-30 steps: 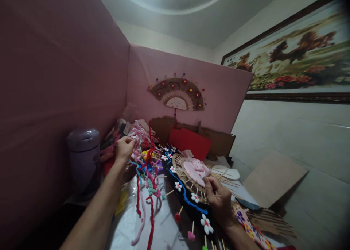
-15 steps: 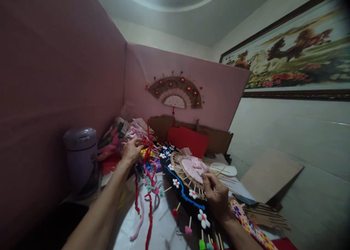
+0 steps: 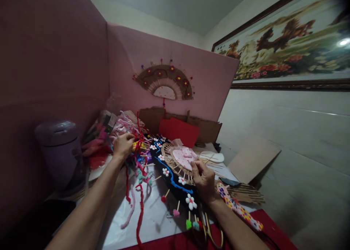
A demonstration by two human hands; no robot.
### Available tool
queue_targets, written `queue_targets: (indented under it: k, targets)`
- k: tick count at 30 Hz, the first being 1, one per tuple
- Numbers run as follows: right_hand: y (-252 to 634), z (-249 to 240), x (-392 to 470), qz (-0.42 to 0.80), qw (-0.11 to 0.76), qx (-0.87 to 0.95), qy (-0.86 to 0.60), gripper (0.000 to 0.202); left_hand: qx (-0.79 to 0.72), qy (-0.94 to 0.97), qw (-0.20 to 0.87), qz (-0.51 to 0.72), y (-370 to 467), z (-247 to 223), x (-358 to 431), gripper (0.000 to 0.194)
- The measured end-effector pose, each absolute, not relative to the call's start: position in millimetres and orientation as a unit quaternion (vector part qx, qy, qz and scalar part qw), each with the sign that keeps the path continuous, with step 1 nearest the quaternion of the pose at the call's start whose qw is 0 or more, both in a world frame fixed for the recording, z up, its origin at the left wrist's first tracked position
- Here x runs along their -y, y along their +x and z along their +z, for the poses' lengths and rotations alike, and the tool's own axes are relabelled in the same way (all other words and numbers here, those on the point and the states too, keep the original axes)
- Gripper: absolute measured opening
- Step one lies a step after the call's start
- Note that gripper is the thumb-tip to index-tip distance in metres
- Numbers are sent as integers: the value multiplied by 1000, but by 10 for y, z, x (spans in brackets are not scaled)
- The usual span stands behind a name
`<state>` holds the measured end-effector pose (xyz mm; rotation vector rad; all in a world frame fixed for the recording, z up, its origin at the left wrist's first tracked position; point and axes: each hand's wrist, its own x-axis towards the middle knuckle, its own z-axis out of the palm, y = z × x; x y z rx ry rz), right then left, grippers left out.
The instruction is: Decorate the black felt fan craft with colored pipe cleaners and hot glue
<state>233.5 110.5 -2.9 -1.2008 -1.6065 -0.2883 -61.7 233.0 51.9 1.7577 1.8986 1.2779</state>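
A black fan-shaped piece (image 3: 162, 166) with white flowers, a wavy blue line and sticks tipped with colored fluff stands tilted over the table. My right hand (image 3: 203, 179) pinches its inner part near the pink dotted fabric (image 3: 183, 157). To the left, my left hand (image 3: 124, 146) has its fingers pressed together beside the tangled red fuzzy strips (image 3: 140, 139); what lies between the fingertips is too small to make out. More red and pink strips (image 3: 140, 213) trail across the white sheet.
A purple lidded bin (image 3: 61, 151) stands at left. Behind are red card (image 3: 179, 132), brown cardboard (image 3: 153, 119) and a finished fan (image 3: 165, 78) on the pink board. Gold-handled scissors (image 3: 209, 230) and a flower-patterned strip (image 3: 240, 210) lie at front right.
The camera view has shifted, so the scene sits further left and a little higher, with more of the red surface and scissors showing. Both hands keep nearly the same places beside the fan and strips.
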Motion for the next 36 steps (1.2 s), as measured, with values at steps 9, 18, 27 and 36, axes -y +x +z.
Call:
queue_targets:
  k: [9,18,27,36]
  targets:
    - [2335,-44,-1114,-125,539,679,-482,26,-749,455,96,473,-968,489,-2382,30]
    - [2324,-40,-1113,-122,537,681,-483,27,-745,521,109,402,-858,493,-2334,30]
    - [2316,-38,-1112,-124,536,683,-480,27,-774,532,87,333,-696,489,-2250,30]
    - [2324,-37,-1113,-125,536,685,-478,27,-787,477,85,381,-702,494,-2206,27]
